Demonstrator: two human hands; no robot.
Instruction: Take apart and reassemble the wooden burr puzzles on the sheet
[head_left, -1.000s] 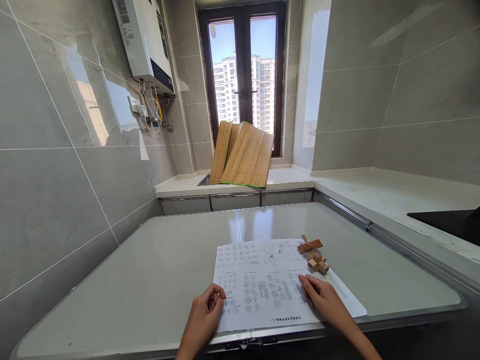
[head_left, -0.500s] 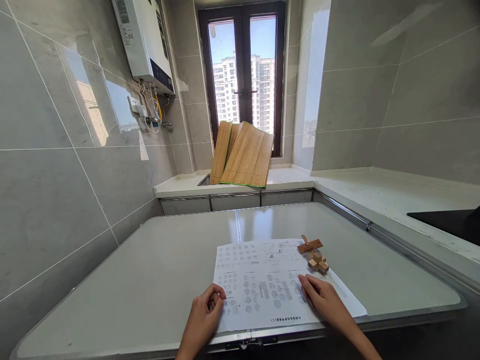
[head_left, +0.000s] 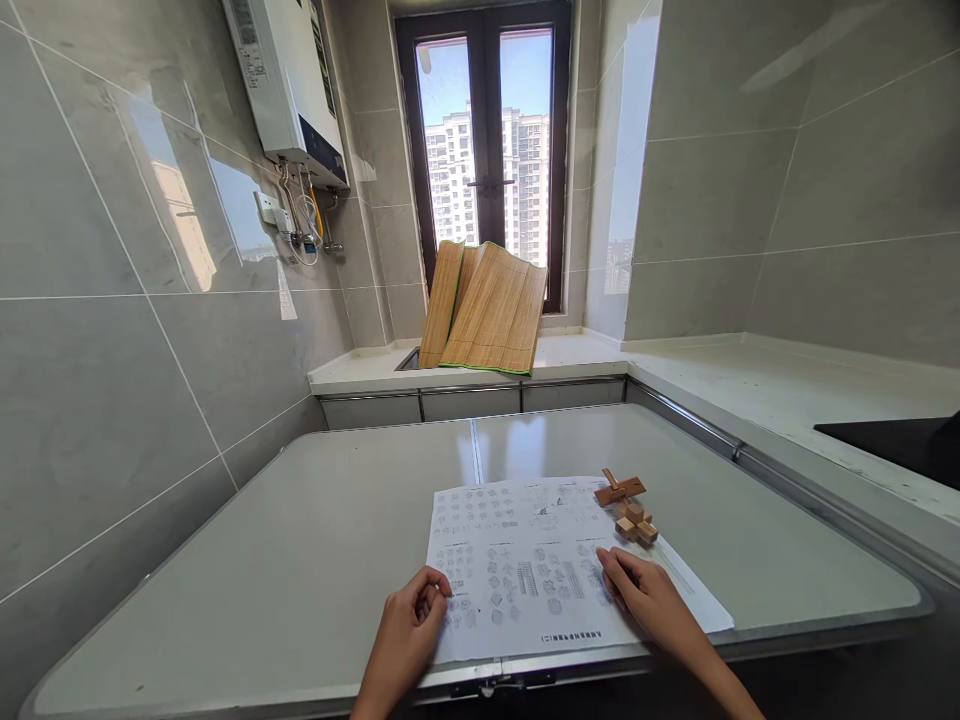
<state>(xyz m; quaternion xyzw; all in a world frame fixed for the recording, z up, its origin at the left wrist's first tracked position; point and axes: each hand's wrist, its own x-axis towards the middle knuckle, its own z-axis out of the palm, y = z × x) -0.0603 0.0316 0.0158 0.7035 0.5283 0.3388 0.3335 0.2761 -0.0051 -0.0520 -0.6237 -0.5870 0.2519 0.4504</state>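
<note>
A printed sheet of paper, covered with small line drawings and some text, lies on the table. My left hand rests at its left edge, fingers curled in, with no object visible in them. Over the right part of the sheet lies my right hand, loosely closed, thumb against the fingers; nothing shows in it. Just beyond that hand sits an interlocking wooden block puzzle. Behind the puzzle, at the sheet's far right corner, is a brown wooden piece made of crossed flat bars.
The pale folding table has a metal rim and a centre seam. A white counter runs along the right and back, with a black panel on it. A folded bamboo mat leans at the window. A water heater hangs left.
</note>
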